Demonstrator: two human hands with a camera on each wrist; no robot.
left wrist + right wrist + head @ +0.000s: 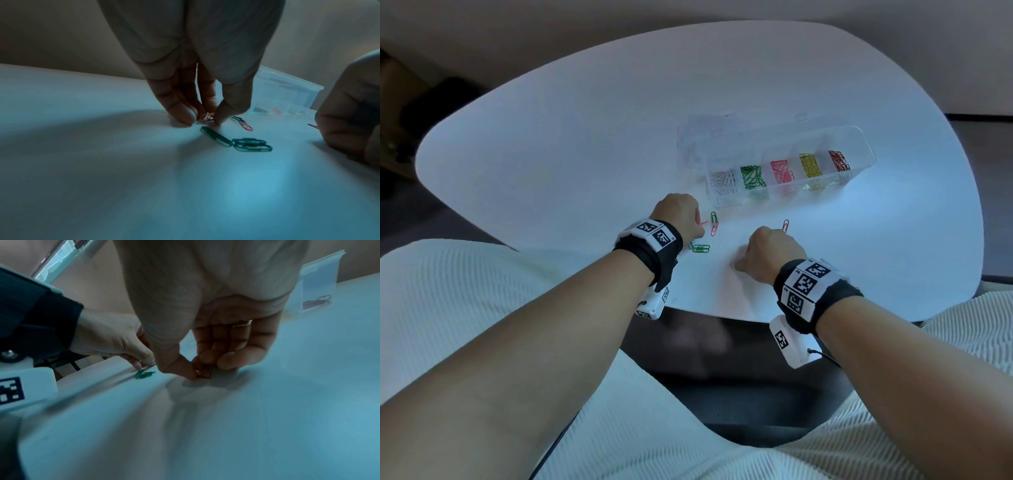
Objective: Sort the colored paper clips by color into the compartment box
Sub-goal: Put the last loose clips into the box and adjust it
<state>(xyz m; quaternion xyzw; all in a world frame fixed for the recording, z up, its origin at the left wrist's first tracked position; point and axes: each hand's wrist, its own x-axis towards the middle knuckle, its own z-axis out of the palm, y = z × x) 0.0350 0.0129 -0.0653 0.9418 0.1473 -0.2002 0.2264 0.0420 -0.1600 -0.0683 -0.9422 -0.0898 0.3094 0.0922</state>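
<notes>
A clear compartment box (859,137) stands on the white table (585,137), holding white, green, pink, yellow and red clips in separate cells. My left hand (681,216) pinches a pink clip (206,117) against the tabletop with thumb and fingertips. Loose green clips (249,144) lie just beside it, and a green and a pink clip (714,224) lie ahead of it. My right hand (770,253) is curled, thumb and fingers pinching a red clip (203,372) on the table. Another red clip (786,226) lies past its knuckles.
The box's open lid (709,133) lies flat behind its left end. The table's near edge (722,317) runs just under both wrists, with a dark gap and my white-clothed lap below.
</notes>
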